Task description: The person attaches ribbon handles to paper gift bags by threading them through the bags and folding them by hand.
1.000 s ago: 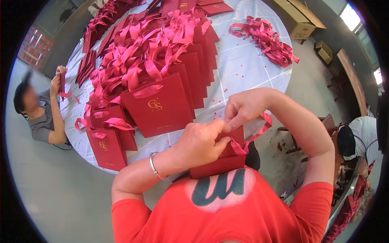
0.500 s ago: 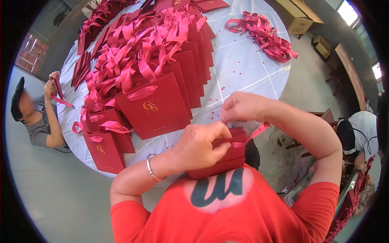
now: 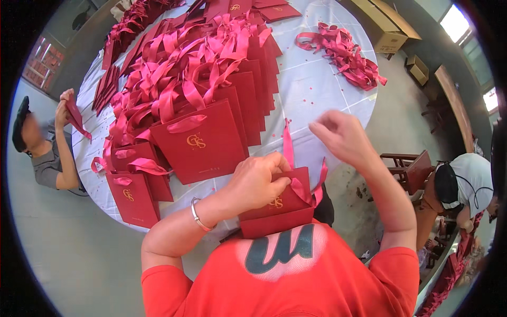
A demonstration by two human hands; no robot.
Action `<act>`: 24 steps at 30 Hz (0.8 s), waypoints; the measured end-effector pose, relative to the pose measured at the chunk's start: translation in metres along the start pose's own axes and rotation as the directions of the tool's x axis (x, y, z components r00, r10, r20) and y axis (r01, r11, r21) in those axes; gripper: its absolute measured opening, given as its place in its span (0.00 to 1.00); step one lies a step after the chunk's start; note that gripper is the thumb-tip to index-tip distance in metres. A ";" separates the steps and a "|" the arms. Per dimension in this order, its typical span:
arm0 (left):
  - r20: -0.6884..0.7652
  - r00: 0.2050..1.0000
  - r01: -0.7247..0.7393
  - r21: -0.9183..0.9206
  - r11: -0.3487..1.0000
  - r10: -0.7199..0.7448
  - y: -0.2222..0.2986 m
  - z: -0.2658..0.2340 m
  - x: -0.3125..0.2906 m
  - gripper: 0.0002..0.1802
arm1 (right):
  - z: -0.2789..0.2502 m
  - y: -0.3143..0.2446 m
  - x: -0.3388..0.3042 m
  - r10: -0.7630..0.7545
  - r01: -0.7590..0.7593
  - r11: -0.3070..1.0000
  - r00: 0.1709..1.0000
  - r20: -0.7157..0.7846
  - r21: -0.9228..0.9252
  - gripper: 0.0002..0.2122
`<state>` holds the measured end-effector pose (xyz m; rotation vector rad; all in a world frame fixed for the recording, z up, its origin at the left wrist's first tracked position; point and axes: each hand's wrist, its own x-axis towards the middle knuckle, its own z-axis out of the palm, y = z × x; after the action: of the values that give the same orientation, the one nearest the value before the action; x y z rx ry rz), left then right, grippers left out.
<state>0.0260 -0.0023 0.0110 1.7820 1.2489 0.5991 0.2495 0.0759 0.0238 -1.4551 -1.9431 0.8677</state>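
I judge I'm threading ribbon point(image 3: 288, 145) into the bag point(image 3: 274, 208): left hand point(image 3: 259, 182) pinches the rim, right hand point(image 3: 340, 134) half-curled, empty; next, pull it through.

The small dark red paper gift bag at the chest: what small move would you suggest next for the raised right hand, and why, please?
Probably bring the right hand back down to take the loose pink satin ribbon standing up from the small dark red paper gift bag. The left hand pins the bag's top edge, the right hand hangs open above, and the ribbon end is free.
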 end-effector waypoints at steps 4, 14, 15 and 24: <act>-0.038 0.998 -0.051 -0.026 0.998 0.050 -0.011 0.004 0.001 0.13 | -0.012 -0.004 -0.053 0.102 -0.101 0.993 0.995 0.017 -0.056 0.10; 0.035 0.999 0.014 0.000 1.000 -0.014 -0.007 0.002 0.006 0.15 | 0.017 0.019 -0.078 0.166 -0.173 0.984 0.974 -0.157 -0.032 0.13; 0.040 0.999 0.024 -0.006 1.000 -0.024 -0.007 0.002 0.006 0.15 | 0.015 0.018 -0.077 0.220 -0.214 0.975 0.970 -0.100 0.064 0.12; 0.000 0.999 0.045 -0.057 0.997 -0.045 -0.010 0.006 0.007 0.14 | -0.050 -0.011 -0.085 -0.185 0.341 0.747 0.931 -0.314 0.571 0.04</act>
<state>0.0279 0.0030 -0.0006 1.7028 1.2574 0.6047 0.3025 -0.0003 0.0592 -0.8175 -1.4320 1.0140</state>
